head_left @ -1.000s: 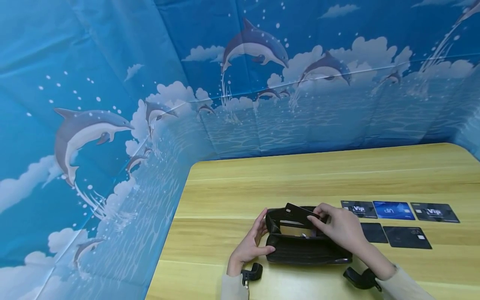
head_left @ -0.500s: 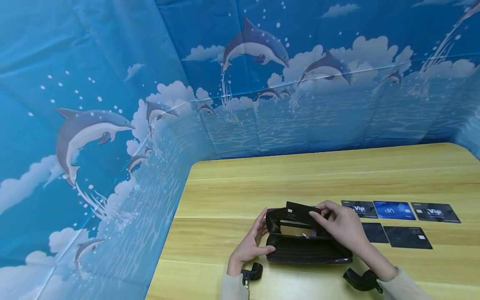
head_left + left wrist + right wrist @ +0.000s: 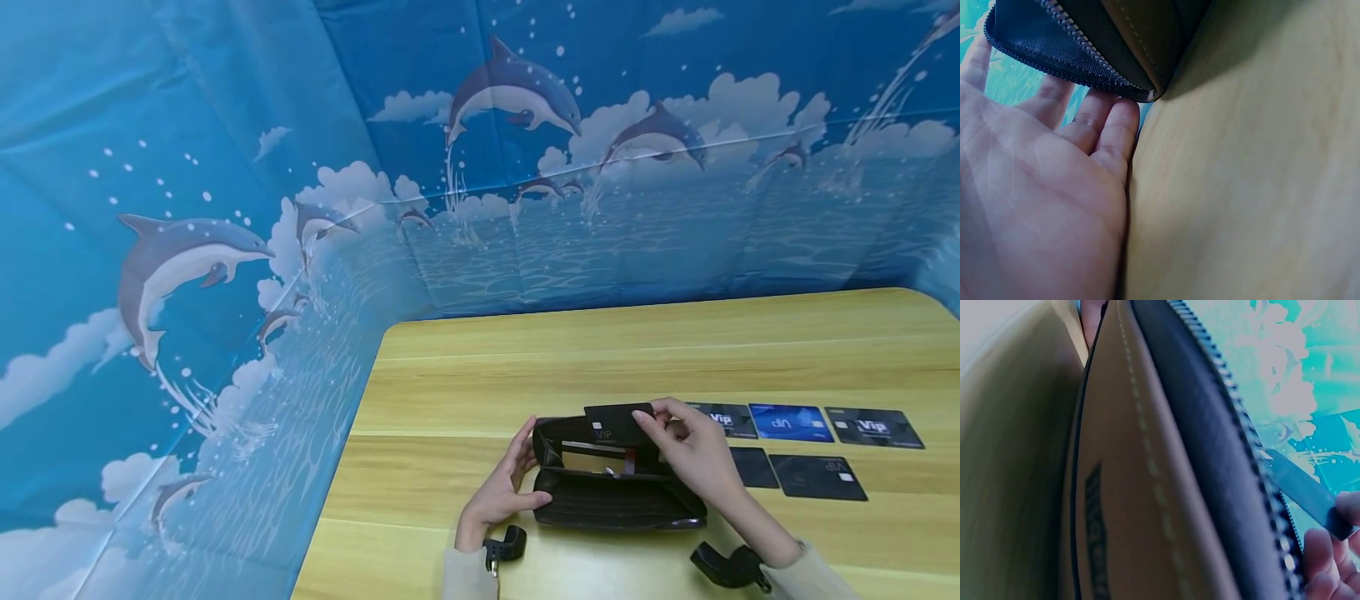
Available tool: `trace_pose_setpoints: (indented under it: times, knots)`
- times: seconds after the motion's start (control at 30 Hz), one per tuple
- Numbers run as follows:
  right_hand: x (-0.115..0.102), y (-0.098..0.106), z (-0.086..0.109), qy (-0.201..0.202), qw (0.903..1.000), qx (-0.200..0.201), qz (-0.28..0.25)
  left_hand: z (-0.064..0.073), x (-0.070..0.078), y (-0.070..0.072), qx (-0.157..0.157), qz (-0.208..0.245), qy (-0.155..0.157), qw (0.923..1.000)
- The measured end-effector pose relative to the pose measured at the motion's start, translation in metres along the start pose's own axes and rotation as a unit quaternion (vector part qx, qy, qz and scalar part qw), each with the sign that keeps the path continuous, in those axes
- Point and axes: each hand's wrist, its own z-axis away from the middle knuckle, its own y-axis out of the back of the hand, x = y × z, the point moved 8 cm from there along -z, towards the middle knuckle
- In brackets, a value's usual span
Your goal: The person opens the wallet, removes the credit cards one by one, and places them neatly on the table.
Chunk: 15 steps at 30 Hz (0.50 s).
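A black zip wallet [image 3: 618, 506] lies spread open on the table. My left hand [image 3: 501, 493] holds its left end, thumb on the front panel and fingers against the back one. In the left wrist view those fingers [image 3: 1119, 128] touch the wallet's zipped edge. Between thumb and fingers, my right hand [image 3: 697, 457] pinches the right end of a black VIP card [image 3: 617, 425]. This card stands at the wallet's back panel, its upper part above the rim. From the right wrist the card [image 3: 1304, 487] shows beyond the zip teeth.
Right of the wallet lie two rows of cards: a dark VIP card [image 3: 875, 427], a blue card [image 3: 791, 422] and another VIP card [image 3: 726, 419] behind, two black cards [image 3: 819, 477] in front. A dolphin-print backdrop [image 3: 495, 250] borders the wooden table [image 3: 450, 375].
My right hand has shifted the black card slightly right and turned it from slanted to nearly level, so more of its face shows. The left hand keeps its place on the wallet.
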Motion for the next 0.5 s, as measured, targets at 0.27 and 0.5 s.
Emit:
trace_pose_setpoints:
  times: [0.27,0.5]
  knots:
    - [0.009,0.012,0.001,-0.007,0.9996,0.009,-0.028,-0.003,0.027,-0.006,-0.001,0.001,-0.001,1.0]
    - [0.02,0.035,0.002,-0.027,0.9983,0.031,-0.042,-0.003,0.028,-0.006,0.001,0.001,0.006,1.0]
